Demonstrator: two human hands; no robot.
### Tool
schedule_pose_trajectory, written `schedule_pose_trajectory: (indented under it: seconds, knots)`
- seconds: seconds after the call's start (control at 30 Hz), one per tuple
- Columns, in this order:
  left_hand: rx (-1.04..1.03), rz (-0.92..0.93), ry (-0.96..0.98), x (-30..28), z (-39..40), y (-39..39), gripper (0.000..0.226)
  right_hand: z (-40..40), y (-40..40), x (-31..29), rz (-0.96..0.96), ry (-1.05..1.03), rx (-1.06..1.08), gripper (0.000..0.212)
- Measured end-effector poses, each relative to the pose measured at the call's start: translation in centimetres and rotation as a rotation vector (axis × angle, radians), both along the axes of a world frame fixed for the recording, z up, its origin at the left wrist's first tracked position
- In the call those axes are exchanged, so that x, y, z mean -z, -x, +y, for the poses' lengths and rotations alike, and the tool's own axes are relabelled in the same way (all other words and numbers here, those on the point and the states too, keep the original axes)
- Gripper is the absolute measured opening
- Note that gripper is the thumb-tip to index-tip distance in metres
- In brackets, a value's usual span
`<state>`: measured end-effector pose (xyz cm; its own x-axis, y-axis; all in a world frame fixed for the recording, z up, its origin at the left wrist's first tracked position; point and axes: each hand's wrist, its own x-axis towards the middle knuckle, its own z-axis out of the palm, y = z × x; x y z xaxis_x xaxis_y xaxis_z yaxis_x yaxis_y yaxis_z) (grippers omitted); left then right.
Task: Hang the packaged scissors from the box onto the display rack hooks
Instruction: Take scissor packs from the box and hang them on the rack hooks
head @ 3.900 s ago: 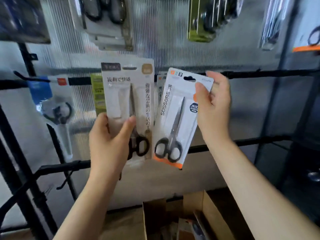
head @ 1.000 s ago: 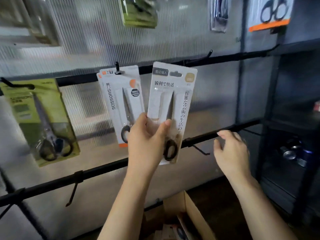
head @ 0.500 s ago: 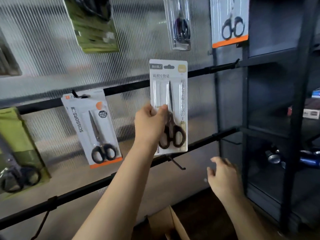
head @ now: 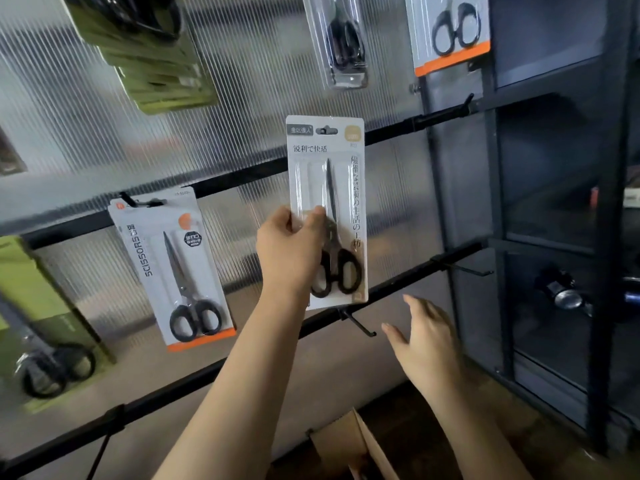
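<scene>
The left hand [head: 289, 247] pinches a white scissors pack [head: 327, 209] by its left edge, held upright against the middle black rack bar [head: 242, 176] — its hang-hole at bar height. The right hand [head: 424, 344] hovers lower, fingers loose, holding nothing, above the cardboard box [head: 349, 441].

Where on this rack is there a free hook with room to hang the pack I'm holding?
The hook on the upper bar, right of the held pack by the dark frame, is bare. So are the two lower-bar hooks, near the right hand. Left is crowded: the white SCISSORS pack, then green packs.
</scene>
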<state>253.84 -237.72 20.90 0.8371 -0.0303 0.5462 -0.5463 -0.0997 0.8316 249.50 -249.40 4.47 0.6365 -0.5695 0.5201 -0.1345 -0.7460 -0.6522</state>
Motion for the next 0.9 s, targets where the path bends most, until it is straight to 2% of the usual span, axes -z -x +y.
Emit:
schedule_pose_trajectory:
  seconds: [0.33,0.5,0.6,0.9]
  knots:
    - [-0.016,0.023,0.022,0.2,0.3,-0.1,0.022,0.9,-1.6,1.0,-0.056,0.032,0.018,0.057]
    - [-0.034,-0.031,0.024,-0.3,0.3,0.2,0.03,1.5,-1.9,0.9,-0.092,0.042,0.027,0.056]
    - [-0.023,-0.053,0.0,-0.7,0.3,0.5,0.023,1.7,-2.1,1.0,-0.091,0.04,0.018,0.057]
    - [-0.024,-0.022,-0.028,-0.3,0.5,-0.1,0.027,2.1,-2.3,1.2,-0.087,0.027,0.0,0.055]
